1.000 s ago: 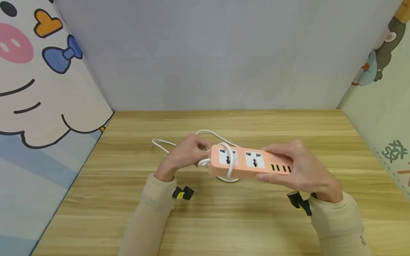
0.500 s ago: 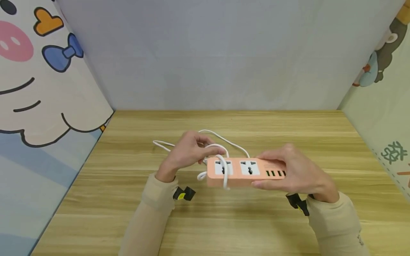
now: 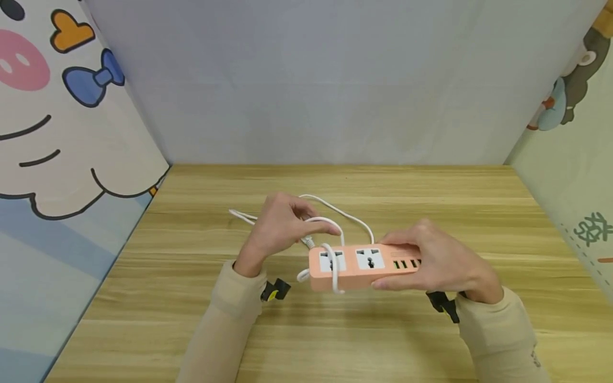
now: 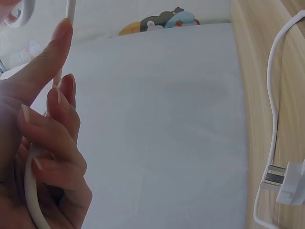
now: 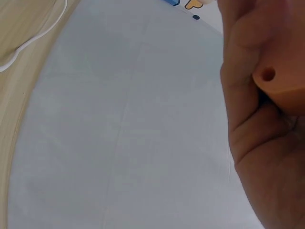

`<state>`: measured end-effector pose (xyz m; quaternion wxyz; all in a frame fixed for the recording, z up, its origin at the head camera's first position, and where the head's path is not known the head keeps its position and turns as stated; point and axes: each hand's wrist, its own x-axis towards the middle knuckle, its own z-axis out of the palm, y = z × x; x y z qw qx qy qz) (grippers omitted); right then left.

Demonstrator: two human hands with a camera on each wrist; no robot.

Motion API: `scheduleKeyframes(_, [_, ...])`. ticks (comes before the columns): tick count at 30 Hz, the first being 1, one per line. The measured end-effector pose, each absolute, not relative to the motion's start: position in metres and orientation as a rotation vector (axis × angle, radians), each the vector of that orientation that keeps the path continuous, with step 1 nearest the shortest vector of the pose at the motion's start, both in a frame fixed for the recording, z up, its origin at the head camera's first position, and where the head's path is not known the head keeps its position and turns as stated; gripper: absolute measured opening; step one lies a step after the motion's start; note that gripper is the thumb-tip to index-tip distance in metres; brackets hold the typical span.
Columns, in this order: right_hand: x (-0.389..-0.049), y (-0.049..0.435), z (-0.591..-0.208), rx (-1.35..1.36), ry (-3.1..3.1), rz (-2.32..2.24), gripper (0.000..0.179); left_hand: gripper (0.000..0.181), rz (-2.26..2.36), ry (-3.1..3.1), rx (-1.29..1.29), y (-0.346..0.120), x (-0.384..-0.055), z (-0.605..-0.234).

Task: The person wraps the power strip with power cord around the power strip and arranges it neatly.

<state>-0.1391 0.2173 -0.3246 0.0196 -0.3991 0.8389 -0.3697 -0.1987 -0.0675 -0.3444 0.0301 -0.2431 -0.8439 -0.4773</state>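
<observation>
My right hand [image 3: 433, 260] grips a peach-coloured power strip [image 3: 351, 267] by its right end, with the sockets and USB ports turned up toward the head camera. A loop of white power cord [image 3: 334, 266] wraps around the strip's left end, across one socket. Just behind that end, my left hand [image 3: 279, 226] holds the cord between thumb and fingers; in the left wrist view the cord [image 4: 31, 191] runs through its curled fingers. The right wrist view shows an end of the strip [image 5: 286, 71], with a small round hole, inside the right hand.
Slack cord [image 3: 330, 206] trails behind the hands over the wood-grain table [image 3: 407, 340]. A white two-pin plug [image 4: 291, 186] appears at the right of the left wrist view. A pale wall [image 3: 335, 80] rises behind, with cartoon-printed panels on both sides.
The power strip has moved down toward me and slightly left in the right hand. My left hand has lifted a stretch of cord, which now arches above the strip's back edge.
</observation>
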Motion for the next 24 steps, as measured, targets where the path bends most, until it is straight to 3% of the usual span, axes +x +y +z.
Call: scheduleKeyframes(24, [-0.146, 0.21, -0.334, -0.972, 2.873, -0.826, 0.031, 0.02, -1.214, -2.624, -0.743, -0.057, -0.188, -0.334])
